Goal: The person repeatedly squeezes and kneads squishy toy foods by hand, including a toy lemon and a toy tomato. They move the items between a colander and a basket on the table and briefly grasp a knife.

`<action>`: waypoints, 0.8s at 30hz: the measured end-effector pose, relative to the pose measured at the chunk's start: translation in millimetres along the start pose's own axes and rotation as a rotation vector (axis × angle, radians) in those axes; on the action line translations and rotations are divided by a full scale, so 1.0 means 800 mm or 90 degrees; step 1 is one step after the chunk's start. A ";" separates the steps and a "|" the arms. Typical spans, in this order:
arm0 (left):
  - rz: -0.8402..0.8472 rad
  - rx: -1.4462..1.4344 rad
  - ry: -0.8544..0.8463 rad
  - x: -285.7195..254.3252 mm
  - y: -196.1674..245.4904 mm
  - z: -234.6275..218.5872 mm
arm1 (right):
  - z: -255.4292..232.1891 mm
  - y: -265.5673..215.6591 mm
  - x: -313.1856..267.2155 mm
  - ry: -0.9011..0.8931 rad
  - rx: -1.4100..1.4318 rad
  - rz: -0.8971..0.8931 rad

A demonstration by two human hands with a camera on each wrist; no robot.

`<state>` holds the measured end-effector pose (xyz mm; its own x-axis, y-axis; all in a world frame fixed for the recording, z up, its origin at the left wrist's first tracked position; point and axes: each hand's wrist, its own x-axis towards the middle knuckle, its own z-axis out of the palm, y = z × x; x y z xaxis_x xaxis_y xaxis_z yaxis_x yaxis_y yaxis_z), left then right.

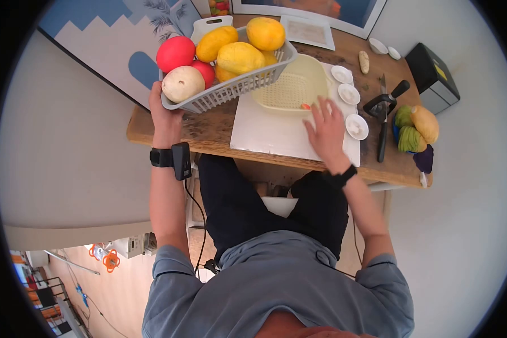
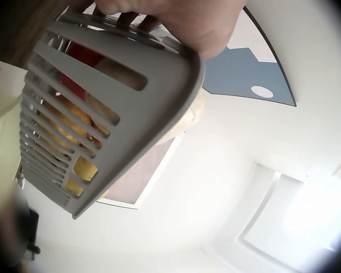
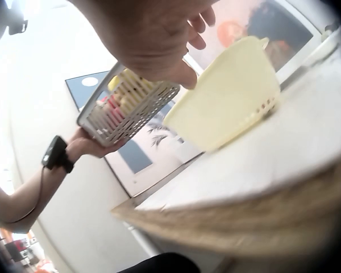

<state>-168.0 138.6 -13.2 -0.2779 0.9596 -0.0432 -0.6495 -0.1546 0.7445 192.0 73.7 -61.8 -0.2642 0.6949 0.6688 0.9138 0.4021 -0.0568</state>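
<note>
"Head view?"

"Upper left, the left hand [image 1: 166,118] grips one gray basket [image 1: 231,90]: two red items [image 1: 176,54], one cream, at least four yellow [image 1: 240,58]. The right hand [image 1: 327,132], open, is near one colander [image 1: 287,93], right of center. Wooden table [image 1: 208,127]."

"Left wrist?"

"Left hand gripping the basket's rim, top; pale wall, right."

"Right wrist?"

"Right hand open, top; colander center, basket left; framed picture [image 3: 298,54] upper right."
</note>
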 end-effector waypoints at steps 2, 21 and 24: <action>0.010 -0.021 -0.058 0.006 -0.012 -0.010 | 0.014 0.035 0.022 0.010 -0.048 0.005; -0.182 0.106 -0.101 -0.052 -0.137 0.017 | 0.031 0.141 0.066 0.047 0.148 0.049; -0.199 0.118 -0.117 -0.042 -0.156 0.014 | 0.009 0.120 0.029 -0.001 0.352 0.322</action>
<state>-69.5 128.1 -96.7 0.0549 0.9824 -0.1787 -0.5395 0.1798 0.8225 271.0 132.5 -57.6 0.1464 0.8754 0.4607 0.6353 0.2738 -0.7221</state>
